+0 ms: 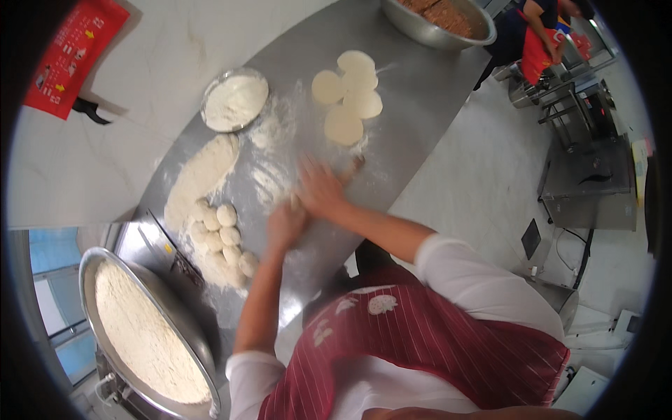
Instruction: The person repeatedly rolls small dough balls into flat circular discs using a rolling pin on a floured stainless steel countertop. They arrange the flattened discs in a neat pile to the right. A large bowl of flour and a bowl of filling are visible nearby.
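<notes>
My right hand (321, 190) lies palm down across a wooden rolling pin (350, 170), whose darker end sticks out past the fingers. Close beside it, my left hand (286, 223) is curled low over the steel table (409, 110). A small pale bit shows at its fingertips, but blur hides whether that is dough or the pin's other end. Several flat round dough wrappers (344, 126) lie overlapping beyond my hands. To the left, several small dough balls (229, 236) sit in flour beside a long flattened strip of dough (202, 170).
A round dish of flour (236, 100) stands near the wall. At the far end is a metal basin of brown filling (472, 39); a big flour-filled basin (89, 262) stands at lower left. A scraper-like blade (157, 239) lies nearby. Another person (543, 31) stands at upper right.
</notes>
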A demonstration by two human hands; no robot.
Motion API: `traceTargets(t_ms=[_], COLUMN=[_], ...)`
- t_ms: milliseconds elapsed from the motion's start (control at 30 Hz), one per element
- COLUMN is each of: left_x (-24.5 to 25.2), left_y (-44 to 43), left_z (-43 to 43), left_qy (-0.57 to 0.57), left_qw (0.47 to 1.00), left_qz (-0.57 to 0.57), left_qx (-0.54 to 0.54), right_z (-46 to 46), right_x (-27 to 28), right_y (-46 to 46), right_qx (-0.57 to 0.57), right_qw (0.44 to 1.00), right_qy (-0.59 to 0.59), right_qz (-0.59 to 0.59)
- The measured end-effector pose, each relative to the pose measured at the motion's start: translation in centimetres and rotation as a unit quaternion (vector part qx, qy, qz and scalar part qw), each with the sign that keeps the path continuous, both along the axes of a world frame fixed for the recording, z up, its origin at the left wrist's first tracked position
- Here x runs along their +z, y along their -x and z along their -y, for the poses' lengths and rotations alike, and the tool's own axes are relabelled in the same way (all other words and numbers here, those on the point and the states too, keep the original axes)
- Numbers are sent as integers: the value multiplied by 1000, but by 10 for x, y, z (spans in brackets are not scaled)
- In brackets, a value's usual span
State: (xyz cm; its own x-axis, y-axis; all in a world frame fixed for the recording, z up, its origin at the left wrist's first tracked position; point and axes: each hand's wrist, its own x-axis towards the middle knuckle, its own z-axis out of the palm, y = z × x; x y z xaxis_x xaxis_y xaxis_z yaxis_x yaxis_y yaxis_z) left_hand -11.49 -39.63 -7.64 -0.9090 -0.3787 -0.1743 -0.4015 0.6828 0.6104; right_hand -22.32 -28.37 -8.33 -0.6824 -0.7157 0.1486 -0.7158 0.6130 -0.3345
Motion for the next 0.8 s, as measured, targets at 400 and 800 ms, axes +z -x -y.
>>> traceTargets(t_ms=[400,800], left_x=[-7,-22], left_y=[-30,-8], left_z=[-1,13], left_qy=[-66,-66], left_qw=[992,977], left_qz=[50,-119], left_qx=[91,164], right_z=[-82,-99], right_x=[6,12], right_y=[-47,-61], right_qx=[17,31], right_qw=[998,999], right_qy=[-55,-16], right_qz=[-30,-38])
